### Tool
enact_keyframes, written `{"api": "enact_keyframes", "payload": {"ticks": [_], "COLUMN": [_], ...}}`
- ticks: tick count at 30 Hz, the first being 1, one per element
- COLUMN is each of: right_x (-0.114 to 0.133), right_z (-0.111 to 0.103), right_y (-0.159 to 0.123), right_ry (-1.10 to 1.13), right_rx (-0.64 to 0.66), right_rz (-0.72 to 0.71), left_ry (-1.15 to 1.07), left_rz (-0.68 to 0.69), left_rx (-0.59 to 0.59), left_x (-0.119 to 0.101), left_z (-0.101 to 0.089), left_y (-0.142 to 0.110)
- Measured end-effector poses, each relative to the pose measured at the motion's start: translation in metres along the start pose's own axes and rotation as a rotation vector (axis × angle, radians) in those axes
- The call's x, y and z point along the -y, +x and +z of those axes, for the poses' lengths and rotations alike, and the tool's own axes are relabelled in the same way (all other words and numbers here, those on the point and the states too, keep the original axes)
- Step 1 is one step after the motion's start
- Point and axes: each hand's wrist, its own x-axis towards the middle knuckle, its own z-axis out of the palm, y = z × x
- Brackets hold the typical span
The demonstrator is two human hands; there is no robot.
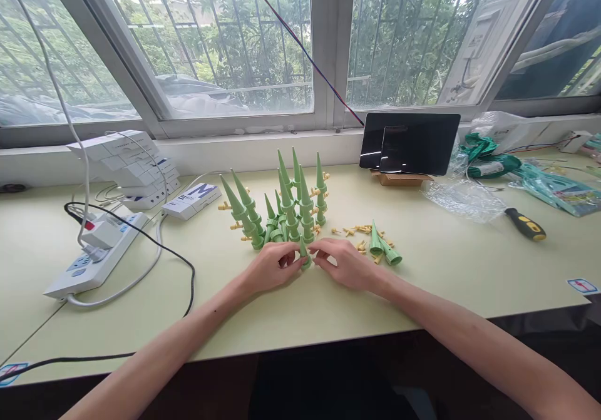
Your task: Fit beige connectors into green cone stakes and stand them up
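My left hand (278,265) is closed on a short green plastic watering spike (304,254), point up, just above the table or touching it. Close by on the other side, my right hand (346,265) has its fingers curled together at the spike. Whatever is between those fingertips is too small to make out. Behind my hands stands a group of tall green watering spikes (306,204), several with yellow valves (236,225) at their sides. Two loose green cones (390,252) and a scatter of small yellow valves (361,228) lie right of my right hand.
A white power strip (101,254) with cables and stacked white boxes (126,166) are on the left. At the back, a black tablet (422,144) leans with a phone (393,149) before it. Plastic wrap (462,199) and a screwdriver (526,225) lie to the right.
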Motion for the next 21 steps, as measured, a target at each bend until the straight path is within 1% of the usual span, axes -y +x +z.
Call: {"api": "enact_keyframes", "payload": {"ticks": [3,5,7,9,10,11,13,16,18,21], "right_x": [-0.001,-0.006,-0.014,-0.025,-0.031,-0.037,-0.048,-0.057,-0.059,-0.057], "right_z": [-0.003,-0.01,-0.023,-0.039,-0.047,-0.054,-0.065,-0.07,-0.068,-0.063], "right_y": [0.002,0.004,0.007,0.008,0.007,0.007,0.005,0.001,0.001,0.001], "right_ry": [-0.031,-0.055,-0.075,-0.13,-0.171,-0.221,-0.304,-0.351,-0.373,-0.38], "right_rx": [-0.03,-0.074,-0.144,-0.265,-0.302,-0.311,-0.256,-0.131,-0.079,-0.047], "right_rz": [0.002,0.006,0.013,0.064,0.103,0.148,0.249,0.375,0.415,0.427], "left_ry": [0.011,0.013,0.017,0.024,0.026,0.026,0.027,0.027,0.027,0.027], "left_rz": [-0.037,-0.055,-0.067,-0.076,-0.079,-0.082,-0.087,-0.083,-0.076,-0.08], "left_rx": [0.01,0.02,0.024,0.027,0.028,0.03,0.033,0.031,0.03,0.035], "left_x": [0.001,0.002,0.003,0.004,0.004,0.004,0.004,0.005,0.005,0.004], "left_z": [0.0,0.0,-0.001,-0.001,-0.001,-0.001,-0.001,-0.001,-0.001,-0.002], "left_y": [0.0,0.001,0.001,0.0,0.0,0.0,0.0,0.0,0.0,0.0]}}
